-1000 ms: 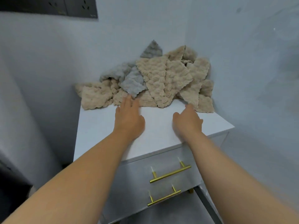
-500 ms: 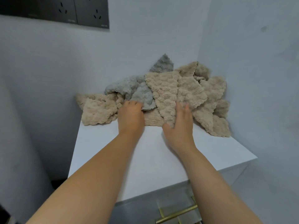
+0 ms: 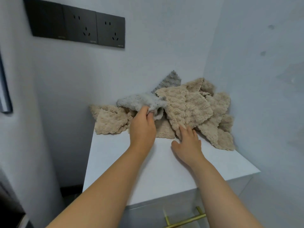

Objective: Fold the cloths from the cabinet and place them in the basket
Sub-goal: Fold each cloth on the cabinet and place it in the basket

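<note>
A heap of fluffy cloths lies at the back of the white cabinet top (image 3: 153, 171), pushed into the wall corner. Most are beige cloths (image 3: 189, 107); a grey cloth (image 3: 139, 100) lies across the middle and another grey corner pokes up behind. My left hand (image 3: 142, 129) pinches the near edge of the grey cloth and lifts it slightly. My right hand (image 3: 187, 142) lies with straight fingers on the lower tip of a beige cloth, palm on the cabinet top. No basket is in view.
Walls close in behind and to the right of the cabinet. Dark wall sockets (image 3: 79, 24) sit high on the back wall. A brass drawer handle (image 3: 187, 219) shows on the cabinet front below. A dark gap runs along the cabinet's left side.
Both hands reached from the bare cabinet top into the heap. My left hand has taken hold of the grey cloth and raised its edge. The camera has tilted upward.
</note>
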Available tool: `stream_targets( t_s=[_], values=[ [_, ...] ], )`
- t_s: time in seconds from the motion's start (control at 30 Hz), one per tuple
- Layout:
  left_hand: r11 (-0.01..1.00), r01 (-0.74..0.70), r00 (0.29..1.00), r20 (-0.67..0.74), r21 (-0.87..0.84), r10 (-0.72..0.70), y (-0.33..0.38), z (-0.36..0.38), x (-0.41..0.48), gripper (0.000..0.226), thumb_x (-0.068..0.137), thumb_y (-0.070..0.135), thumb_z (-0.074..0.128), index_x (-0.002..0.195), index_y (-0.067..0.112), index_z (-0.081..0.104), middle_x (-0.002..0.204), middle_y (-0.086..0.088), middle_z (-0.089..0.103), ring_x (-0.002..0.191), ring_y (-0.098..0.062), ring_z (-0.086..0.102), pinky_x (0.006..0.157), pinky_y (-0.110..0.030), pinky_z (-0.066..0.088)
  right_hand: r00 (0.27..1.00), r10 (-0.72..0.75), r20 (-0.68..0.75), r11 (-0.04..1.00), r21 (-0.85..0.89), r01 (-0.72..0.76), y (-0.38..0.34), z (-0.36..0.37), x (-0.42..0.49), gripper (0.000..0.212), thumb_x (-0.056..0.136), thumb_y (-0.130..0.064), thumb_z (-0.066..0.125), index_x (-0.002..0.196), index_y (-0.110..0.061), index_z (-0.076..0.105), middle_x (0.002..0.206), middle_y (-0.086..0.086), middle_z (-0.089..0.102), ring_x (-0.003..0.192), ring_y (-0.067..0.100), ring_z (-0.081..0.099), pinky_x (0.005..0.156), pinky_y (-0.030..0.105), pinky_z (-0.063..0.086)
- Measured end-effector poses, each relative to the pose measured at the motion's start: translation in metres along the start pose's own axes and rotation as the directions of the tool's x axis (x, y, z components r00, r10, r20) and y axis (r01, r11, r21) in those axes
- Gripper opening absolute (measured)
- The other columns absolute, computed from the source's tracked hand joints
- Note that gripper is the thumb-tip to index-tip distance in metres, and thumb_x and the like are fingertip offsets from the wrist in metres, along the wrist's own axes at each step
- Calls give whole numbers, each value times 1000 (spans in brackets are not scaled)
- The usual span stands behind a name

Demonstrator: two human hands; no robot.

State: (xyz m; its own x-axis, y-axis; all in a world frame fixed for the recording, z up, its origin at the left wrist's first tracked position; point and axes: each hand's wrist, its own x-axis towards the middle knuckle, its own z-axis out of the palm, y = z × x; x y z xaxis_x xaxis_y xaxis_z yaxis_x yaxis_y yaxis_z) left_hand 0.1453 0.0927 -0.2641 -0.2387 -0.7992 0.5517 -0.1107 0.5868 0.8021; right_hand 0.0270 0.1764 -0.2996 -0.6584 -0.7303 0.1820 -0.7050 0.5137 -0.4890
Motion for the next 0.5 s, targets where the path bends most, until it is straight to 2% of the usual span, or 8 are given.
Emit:
stream_targets(
  t_s=[0.07,0.13,0.23,0.3,0.37,0.4,0.47,0.5],
  values=[
    [994,55,997,-42,-97,-59,20,-5,8,22,100,14,40,79,12,43,61,5,40,53,-11,33,52,-29,25,997,4,-76,996,89,3,0,-8,-4,60,87,-27,52,143,-15,33,152,12,27,140,31,22,112,52,22],
    [983,88,995,-30,-159,-94,42,-11,12,22,100,13,39,79,13,44,64,5,42,55,-10,35,53,-25,28,990,8,-142,974,225,24,-5,-20,-13,58,88,-22,53,142,-12,36,149,11,33,138,28,27,112,49,26],
    [980,81,991,116,-182,-61,71,-21,15,21,101,12,36,85,13,50,76,-4,52,65,-14,43,58,-26,34,980,14,-200,922,381,64,-11,-46,-28,57,92,-16,50,146,-14,32,150,4,34,135,18,35,112,38,31],
    [977,54,974,227,-204,-7,86,-29,17,24,101,10,36,85,16,54,85,-12,57,72,-20,50,65,-30,42,971,25,-238,870,483,96,-14,-65,-39,52,95,-12,45,145,-19,34,142,-7,39,101,-6,53,90,12,42],
    [974,18,933,353,-226,65,101,-38,16,29,99,5,37,86,18,59,90,-13,64,82,-25,60,77,-35,49,956,95,-278,785,611,100,-18,-86,-47,48,96,-8,42,142,-20,40,128,-13,43,74,-19,51,67,-1,39],
    [972,-11,899,424,-233,112,108,-41,14,32,98,2,38,87,20,62,90,-6,67,87,-21,63,80,-33,50,946,126,-298,723,680,118,-17,-97,-51,45,97,-9,42,141,-21,43,129,-13,46,82,-18,53,74,0,39],
    [971,-63,815,551,-229,183,119,-46,8,42,96,-3,39,82,28,65,82,12,68,80,-2,63,72,-19,50,948,147,-282,570,808,152,-11,-114,-58,38,98,-18,45,135,-23,50,135,-7,52,116,-1,52,101,19,38],
    [974,-100,776,596,-205,205,125,-47,5,46,96,-3,40,78,32,64,79,17,66,75,3,61,67,-16,48,959,126,-254,509,846,157,-7,-120,-62,34,98,-26,47,131,-24,54,133,-5,56,121,3,51,106,26,36]
  ],
)
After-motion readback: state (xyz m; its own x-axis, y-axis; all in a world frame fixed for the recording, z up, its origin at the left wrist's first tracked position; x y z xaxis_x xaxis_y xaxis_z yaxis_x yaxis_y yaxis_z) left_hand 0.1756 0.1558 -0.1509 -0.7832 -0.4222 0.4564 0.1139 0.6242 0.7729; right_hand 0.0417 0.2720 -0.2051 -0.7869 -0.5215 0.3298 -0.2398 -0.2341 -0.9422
